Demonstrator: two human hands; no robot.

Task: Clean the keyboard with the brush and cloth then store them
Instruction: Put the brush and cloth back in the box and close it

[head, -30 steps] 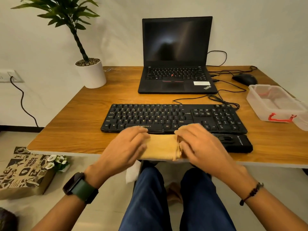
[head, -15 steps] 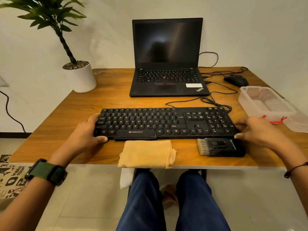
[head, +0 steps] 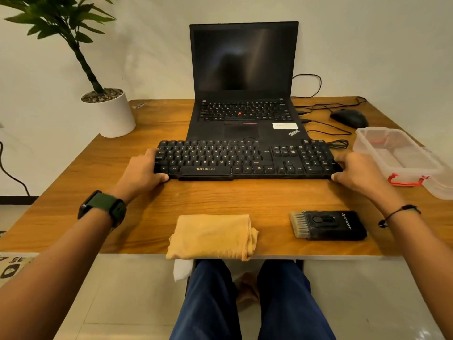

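Left hand point(head: 141, 171) and right hand point(head: 356, 174) grip the ends of the black rigid plastic keyboard point(head: 245, 159) (probably light; end-holds suit it).

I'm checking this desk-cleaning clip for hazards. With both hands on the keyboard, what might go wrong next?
The keyboard, gripped by the left hand and right hand, sits against the laptop; pushing farther may bump it. The folded cloth overhangs the table edge and may slip off.
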